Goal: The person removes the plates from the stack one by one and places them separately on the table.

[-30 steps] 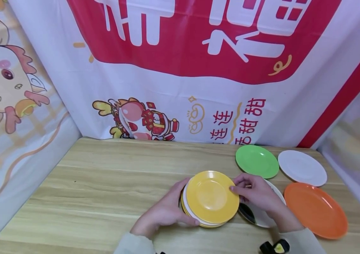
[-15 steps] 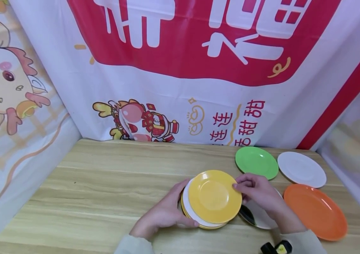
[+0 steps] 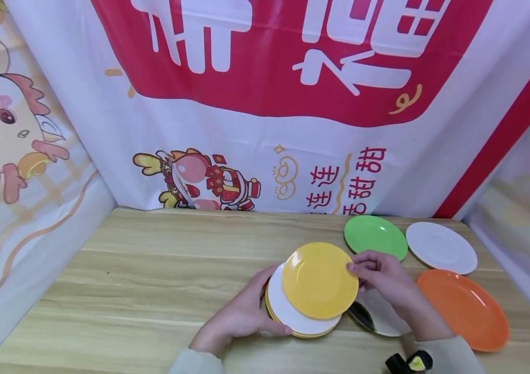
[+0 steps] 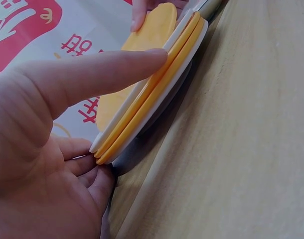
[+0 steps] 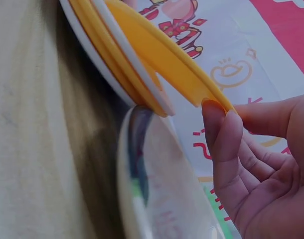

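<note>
A round yellow plate (image 3: pixel 321 280) tilts over a white-and-yellow plate stack (image 3: pixel 293 314).

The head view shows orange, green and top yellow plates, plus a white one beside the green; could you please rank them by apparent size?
1. Orange plate, partly hidden
2. Yellow plate
3. White plate and green plate, too alike to rank

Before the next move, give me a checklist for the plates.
1. Right grip pinches the top yellow plate by its edge: ok.
2. Left grip holds the stack: ok.
3. Top yellow plate fully clear of the white plate beneath: cannot tell; right wrist view shows a gap, far side unclear.
4. Stack apart from the patterned plate: cannot tell; they overlap in right wrist view.
5. Patterned plate fully visible from above: not ok; right grip hides part.
</note>
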{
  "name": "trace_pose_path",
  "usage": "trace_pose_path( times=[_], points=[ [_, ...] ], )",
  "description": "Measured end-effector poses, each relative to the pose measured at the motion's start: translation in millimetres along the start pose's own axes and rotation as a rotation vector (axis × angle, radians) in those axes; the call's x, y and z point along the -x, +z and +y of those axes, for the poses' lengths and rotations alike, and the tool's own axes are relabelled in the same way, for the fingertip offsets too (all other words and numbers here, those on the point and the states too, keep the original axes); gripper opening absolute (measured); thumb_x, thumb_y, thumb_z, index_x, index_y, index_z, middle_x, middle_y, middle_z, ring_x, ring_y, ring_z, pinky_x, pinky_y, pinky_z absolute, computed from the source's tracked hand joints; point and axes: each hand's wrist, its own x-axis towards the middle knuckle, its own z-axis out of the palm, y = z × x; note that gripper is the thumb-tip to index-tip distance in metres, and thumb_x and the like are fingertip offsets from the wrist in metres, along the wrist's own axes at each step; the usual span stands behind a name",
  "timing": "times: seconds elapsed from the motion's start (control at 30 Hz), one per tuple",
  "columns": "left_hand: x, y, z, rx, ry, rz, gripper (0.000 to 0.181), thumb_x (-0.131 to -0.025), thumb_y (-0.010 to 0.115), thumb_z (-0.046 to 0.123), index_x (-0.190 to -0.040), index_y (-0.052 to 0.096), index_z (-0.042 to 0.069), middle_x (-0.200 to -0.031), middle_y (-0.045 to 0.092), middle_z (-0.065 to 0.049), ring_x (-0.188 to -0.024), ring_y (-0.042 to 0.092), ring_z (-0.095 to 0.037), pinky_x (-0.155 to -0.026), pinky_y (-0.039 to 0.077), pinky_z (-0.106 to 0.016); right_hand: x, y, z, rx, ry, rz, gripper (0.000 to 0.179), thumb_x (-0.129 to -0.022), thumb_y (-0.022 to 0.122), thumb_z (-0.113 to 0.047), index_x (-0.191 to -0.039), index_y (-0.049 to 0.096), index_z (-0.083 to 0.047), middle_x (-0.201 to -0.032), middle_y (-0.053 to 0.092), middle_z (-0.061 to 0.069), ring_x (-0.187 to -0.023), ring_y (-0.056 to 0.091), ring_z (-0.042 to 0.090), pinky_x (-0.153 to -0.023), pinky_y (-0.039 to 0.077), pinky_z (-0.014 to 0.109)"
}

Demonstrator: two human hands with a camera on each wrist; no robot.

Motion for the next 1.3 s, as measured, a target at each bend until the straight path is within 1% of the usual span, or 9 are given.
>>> trace_pose_path(
  times=[0.23,0.4,0.53,0.67,0.9,1.07,1.3],
  points=[
    [1.4,0.3,1.1,-0.025,-0.007,0.002,0.119,-0.063,0.103,0.013,-0.164,0.041,0.019,-0.170,0.040,-0.009,-0.161,0.031,-0.035,-0.134,0.014,-0.066,0.7,-3.9,-8.6,-0.040,0.015,0.059,0.045,-0.105,0.071,-0.024,-0.136,0.059,0.006,-0.105,0.074,0.003,-0.085,0.070,0.015,-0.075,0.065,0.027],
    [2.3,0.3,2.7,-0.020,-0.012,0.004,0.119,-0.064,0.103,0.012,-0.165,0.040,0.019,-0.170,0.039,-0.011,-0.161,0.031,-0.036,-0.134,0.014,-0.066,-1.8,-4.5,-11.2,-0.064,0.021,0.094,0.048,-0.106,0.070,-0.026,-0.140,0.057,0.006,-0.107,0.074,0.003,-0.087,0.069,0.015,-0.078,0.065,0.026],
    [3.4,0.0,2.5,-0.016,-0.006,0.002,0.119,-0.064,0.103,0.012,-0.165,0.040,0.018,-0.170,0.039,-0.011,-0.160,0.031,-0.037,-0.134,0.014,-0.067,-6.0,-2.9,-11.8,-0.091,0.035,0.120,0.051,-0.106,0.070,-0.027,-0.142,0.055,0.006,-0.108,0.073,0.003,-0.089,0.069,0.014,-0.080,0.065,0.024],
    [3.0,-0.1,1.8,-0.017,-0.011,-0.004,0.119,-0.065,0.103,0.013,-0.166,0.039,0.020,-0.171,0.039,-0.010,-0.160,0.031,-0.036,-0.134,0.014,-0.067,-12.2,-0.5,-13.1,-0.135,0.045,0.153,0.052,-0.106,0.069,-0.027,-0.144,0.054,0.006,-0.107,0.075,0.000,-0.089,0.071,0.011,-0.081,0.065,0.022],
    [1.9,-0.9,-0.1,-0.022,-0.001,-0.011,0.120,-0.067,0.102,0.014,-0.167,0.037,0.020,-0.172,0.037,-0.008,-0.161,0.031,-0.034,-0.134,0.015,-0.066,-19.8,5.1,-17.4,-0.192,0.035,0.192,0.051,-0.106,0.069,-0.022,-0.143,0.052,0.009,-0.106,0.076,0.002,-0.086,0.071,0.008,-0.079,0.066,0.022],
    [1.7,-1.0,-0.8,-0.030,0.007,-0.011,0.120,-0.067,0.103,0.016,-0.167,0.036,0.018,-0.172,0.037,-0.009,-0.160,0.031,-0.035,-0.134,0.016,-0.066,-24.7,8.4,-20.1,-0.243,0.055,0.223,0.049,-0.107,0.067,-0.018,-0.143,0.050,0.010,-0.103,0.073,0.002,-0.083,0.070,0.007,-0.078,0.065,0.021],
    [2.0,-0.2,-2.4,-0.041,0.017,-0.009,0.120,-0.066,0.103,0.017,-0.167,0.037,0.016,-0.172,0.038,-0.010,-0.160,0.032,-0.036,-0.133,0.018,-0.067,-33.1,13.9,-18.8,-0.302,0.093,0.249,0.050,-0.107,0.066,-0.015,-0.145,0.047,0.011,-0.109,0.069,0.007,-0.084,0.071,0.007,-0.079,0.065,0.021]
  ],
)
